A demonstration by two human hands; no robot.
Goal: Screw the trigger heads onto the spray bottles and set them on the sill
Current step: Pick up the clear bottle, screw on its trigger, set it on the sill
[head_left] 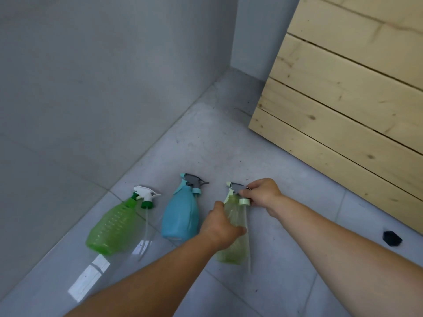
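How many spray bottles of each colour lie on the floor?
Green bottle: 1
Blue bottle: 1
Pale yellow-green bottle: 1, held by left hand and right hand
Total: 3

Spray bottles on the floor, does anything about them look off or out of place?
All three lie flat on the floor tiles, none upright. The green bottle and blue bottle have their trigger heads lying loose beside their necks, not screwed on. The hands are on the pale bottle. No spill shows.
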